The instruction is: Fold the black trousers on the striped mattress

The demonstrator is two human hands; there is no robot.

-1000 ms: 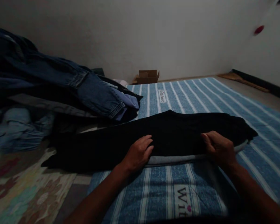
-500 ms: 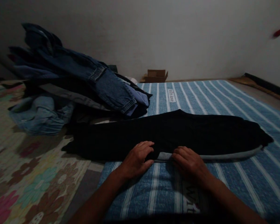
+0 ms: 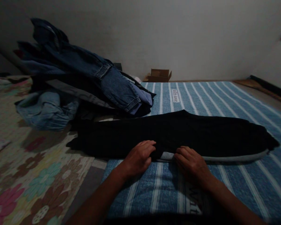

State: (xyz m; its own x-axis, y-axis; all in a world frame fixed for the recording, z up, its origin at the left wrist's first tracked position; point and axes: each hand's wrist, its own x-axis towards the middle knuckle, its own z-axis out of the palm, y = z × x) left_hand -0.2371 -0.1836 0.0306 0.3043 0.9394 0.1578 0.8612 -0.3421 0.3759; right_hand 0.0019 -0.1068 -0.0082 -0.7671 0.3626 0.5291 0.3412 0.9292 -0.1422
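The black pants (image 3: 178,132) lie long and flat on the striped blue blanket (image 3: 224,97). Both hands, the left hand (image 3: 139,156) and right hand (image 3: 189,162), rest on the near edge, fingers bent, maybe pinching it. Only one fold looks done; jeans pile (image 3: 84,81) waits behind the pants

place: home room | cues: striped blanket (image 3: 224,100), floral mat (image 3: 37,175), clothes pile (image 3: 79,81)
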